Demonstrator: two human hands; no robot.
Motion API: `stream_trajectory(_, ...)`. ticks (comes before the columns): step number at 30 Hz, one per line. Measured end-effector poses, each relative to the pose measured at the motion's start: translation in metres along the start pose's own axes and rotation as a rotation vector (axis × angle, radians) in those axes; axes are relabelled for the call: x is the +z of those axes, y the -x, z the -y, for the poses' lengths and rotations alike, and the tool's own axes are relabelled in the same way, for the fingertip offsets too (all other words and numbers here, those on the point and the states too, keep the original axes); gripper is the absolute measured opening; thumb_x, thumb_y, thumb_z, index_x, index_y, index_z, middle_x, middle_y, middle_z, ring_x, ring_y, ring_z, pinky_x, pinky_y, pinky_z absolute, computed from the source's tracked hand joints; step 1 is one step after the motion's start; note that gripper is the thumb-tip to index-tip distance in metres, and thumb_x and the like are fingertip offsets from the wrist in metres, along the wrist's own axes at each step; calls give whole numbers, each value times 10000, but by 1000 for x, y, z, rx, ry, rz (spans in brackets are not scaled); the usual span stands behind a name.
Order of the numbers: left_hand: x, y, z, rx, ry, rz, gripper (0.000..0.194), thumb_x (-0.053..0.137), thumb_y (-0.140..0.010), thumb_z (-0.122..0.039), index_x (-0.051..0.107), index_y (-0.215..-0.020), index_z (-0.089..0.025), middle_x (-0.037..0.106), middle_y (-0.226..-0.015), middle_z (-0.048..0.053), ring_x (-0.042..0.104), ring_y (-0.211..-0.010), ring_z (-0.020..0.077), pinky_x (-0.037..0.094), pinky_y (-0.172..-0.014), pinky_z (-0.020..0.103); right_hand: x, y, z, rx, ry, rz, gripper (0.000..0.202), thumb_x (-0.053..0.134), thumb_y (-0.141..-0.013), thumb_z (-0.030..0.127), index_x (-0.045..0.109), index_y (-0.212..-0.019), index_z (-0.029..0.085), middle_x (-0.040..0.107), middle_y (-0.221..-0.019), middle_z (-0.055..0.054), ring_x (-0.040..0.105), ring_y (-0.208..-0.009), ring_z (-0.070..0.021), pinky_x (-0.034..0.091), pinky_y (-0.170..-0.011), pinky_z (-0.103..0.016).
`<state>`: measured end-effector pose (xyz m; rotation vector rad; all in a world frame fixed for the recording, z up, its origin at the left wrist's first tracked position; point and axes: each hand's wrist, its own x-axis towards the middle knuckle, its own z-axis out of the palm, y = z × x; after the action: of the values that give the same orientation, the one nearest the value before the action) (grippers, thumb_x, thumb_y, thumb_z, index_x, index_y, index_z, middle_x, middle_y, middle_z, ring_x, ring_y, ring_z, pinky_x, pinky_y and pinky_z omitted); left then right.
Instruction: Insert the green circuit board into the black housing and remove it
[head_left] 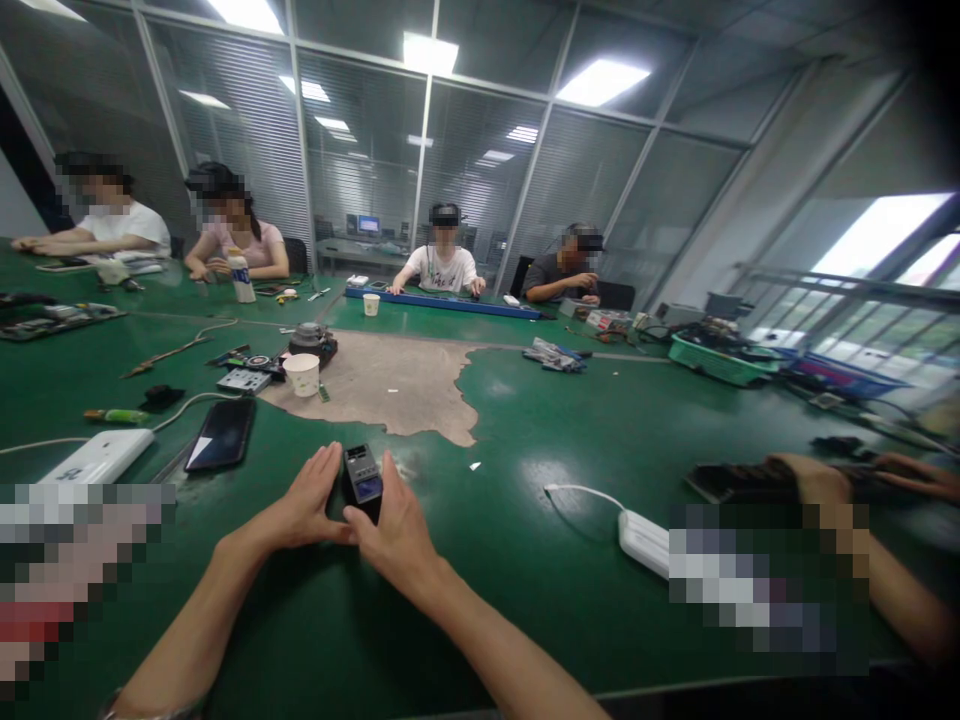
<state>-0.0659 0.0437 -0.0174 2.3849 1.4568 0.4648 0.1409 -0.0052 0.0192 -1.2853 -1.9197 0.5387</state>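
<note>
A small black box-shaped device stands on the green table between my two hands. It has a row of small buttons or ports on top and a small bluish screen on its near side. My left hand lies along its left side, fingers straight and thumb stretched towards the right hand. On the other side, my right hand presses against the device, its thumb in front of the lower edge. The two thumbs meet at the near side, and the device's lower part is partly hidden by them.
A black phone and a white power strip lie to the left. Beyond stands a paper cup beside electronic parts. At right are a white adapter with a cable and another person's hands. Several people sit across the table.
</note>
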Motion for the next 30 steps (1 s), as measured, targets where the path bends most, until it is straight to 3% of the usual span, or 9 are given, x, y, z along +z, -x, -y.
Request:
stream_trajectory(8, 2, 0, 1, -4, 42, 12, 1300, 715, -699, -646, -81, -1548, -68, 28, -1605, 290, 31, -1473, 441, 161, -1180, 569, 2, -8, 5, 60, -80, -39, 846, 648, -815, 276, 235, -1519, 56, 582, -1329, -229, 591, -1202, -343, 486, -1010, -478)
stream_trajectory(13, 0, 0, -2, -22, 47, 29, 1311, 711, -673, -703, -67, -1562, -134, 35, -1622, 239, 18, -1471, 446, 149, -1173, 598, -25, -15, 8, 0, -177, -128, 847, 634, -842, 295, 188, -1539, 119, 573, -1369, -163, 561, -1259, -282, 453, -1062, -429)
stream_trajectory(15, -3, -1, -5, -39, 33, 62, 1306, 703, -672, -718, -50, -1566, -134, 40, -1623, 235, 17, -1469, 447, 150, -1171, 602, -40, -16, 1, -5, -160, -160, 808, 623, -851, 297, 220, -1531, 133, 559, -1389, -153, 531, -1293, -277, 424, -1091, -439)
stream_trajectory(20, -10, -2, -16, -66, 11, 99, 1288, 680, -686, -730, -49, -1568, -139, 36, -1624, 218, 30, -1473, 433, 178, -1171, 592, -62, -5, -36, 95, -34, -130, 749, 637, -824, 286, 347, -1471, 43, 546, -1382, -226, 540, -1277, -326, 434, -1077, -471)
stream_trajectory(25, -10, -4, -19, -105, -15, 117, 1292, 670, -684, -735, -15, -1564, -84, 20, -1620, 226, 19, -1475, 414, 180, -1184, 546, -56, 10, -63, 106, 3, -121, 776, 627, -829, 268, 300, -1494, 40, 523, -1402, -234, 519, -1300, -326, 429, -1085, -480)
stream_trajectory(30, -12, -3, -21, -112, -39, 135, 1259, 632, -715, -749, -22, -1564, -88, 0, -1622, 218, -3, -1479, 388, 163, -1191, 529, -50, 17, -69, 46, 12, -182, 886, 673, -809, 283, 205, -1531, 70, 360, -1528, -220, 351, -1421, -324, 332, -1156, -506)
